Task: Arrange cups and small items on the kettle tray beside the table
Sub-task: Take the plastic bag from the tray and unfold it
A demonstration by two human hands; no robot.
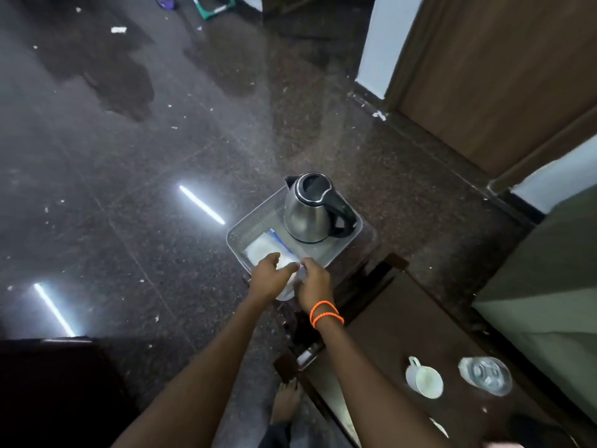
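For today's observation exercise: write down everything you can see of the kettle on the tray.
The kettle is a rounded steel-looking jug with a shiny silver body, a black lid, a black spout at its far left and a black handle on its right. It stands upright, lid closed, in the far right part of the clear tray, apart from the white packets nearer the person. Neither hand touches it.

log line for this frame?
stage: arranging | hands: left hand and right hand hold white item at tray edge | kettle on tray | mug on table
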